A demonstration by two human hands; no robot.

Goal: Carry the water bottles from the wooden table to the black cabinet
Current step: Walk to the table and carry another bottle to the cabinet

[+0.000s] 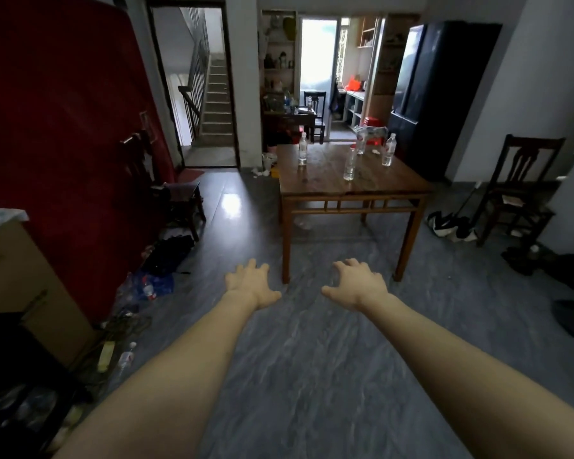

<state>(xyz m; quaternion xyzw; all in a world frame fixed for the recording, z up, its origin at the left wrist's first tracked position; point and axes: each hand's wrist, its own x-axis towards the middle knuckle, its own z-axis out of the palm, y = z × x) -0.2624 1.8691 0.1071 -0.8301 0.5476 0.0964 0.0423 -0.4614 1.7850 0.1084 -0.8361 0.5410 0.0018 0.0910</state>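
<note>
Four bottles [349, 164] beyond both hands [252, 283]

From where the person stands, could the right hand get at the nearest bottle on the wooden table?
Probably not yet. The right hand hangs empty over bare floor, short of the wooden table, and the nearest bottle stands well in from the near edge. Nothing blocks the way; stepping closer should do.
</note>
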